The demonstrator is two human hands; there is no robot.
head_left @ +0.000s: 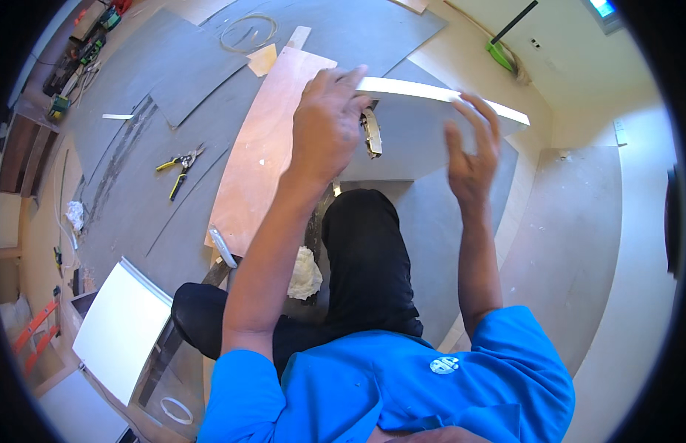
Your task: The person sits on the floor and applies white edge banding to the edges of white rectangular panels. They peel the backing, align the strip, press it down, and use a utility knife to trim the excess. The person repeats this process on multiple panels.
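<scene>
A grey panel (pixel 431 129) with a white edge (pixel 424 89) stands in front of my knees. My left hand (pixel 328 122) is at the left end of that edge, fingers above it and thumb below, gripping the corner. My right hand (pixel 474 151) is raised near the right part of the edge, thumb and fingers apart, slightly blurred, with nothing in it. A metal cabinet hinge (pixel 371 133) sits on the panel's face beside my left fingers. A pinkish plywood board (pixel 258 148) lies under and left of my left arm.
Yellow-handled snips (pixel 182 168) lie on grey sheeting (pixel 210 96) at left. A silver-grey utility knife (pixel 223 247) rests on the plywood's near end. A crumpled white cloth (pixel 304 275) is by my knee. A white panel (pixel 121 328) is at lower left; a broom (pixel 505 59) at far right.
</scene>
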